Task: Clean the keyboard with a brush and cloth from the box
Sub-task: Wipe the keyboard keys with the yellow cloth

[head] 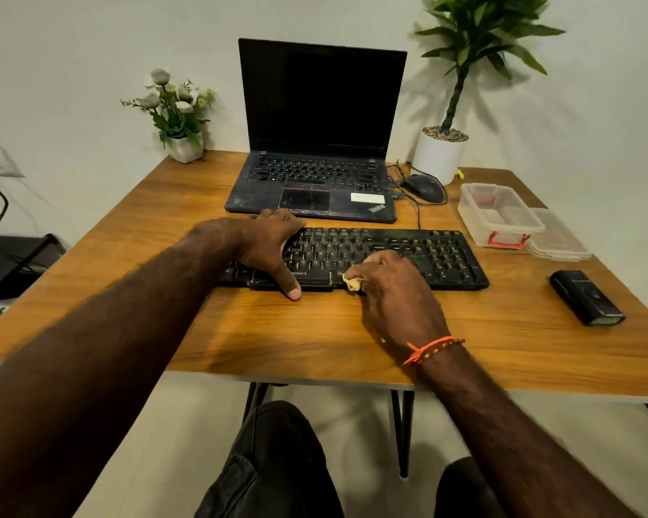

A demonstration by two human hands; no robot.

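The right hand (388,278) sits nearest, its fingers (356,274) curled tight around a bunched yellow cloth (352,283) and pressing it onto the front edge of the black keyboard (408,256), near the middle of the wooden surface (315,330). The left hand (270,248) clamps the keyboard's left end, thumb hooked over the front edge and fingers wrapped over the back. If that bracing grip eases, a firm wipe will probably shove the keyboard back into the laptop (315,173) just behind it, or snag the cloth on a keycap and lift it. Off to the right lie a dark case (586,297) and the open clear box (498,214) with its lid (562,237) beside it; no brush can be made out.
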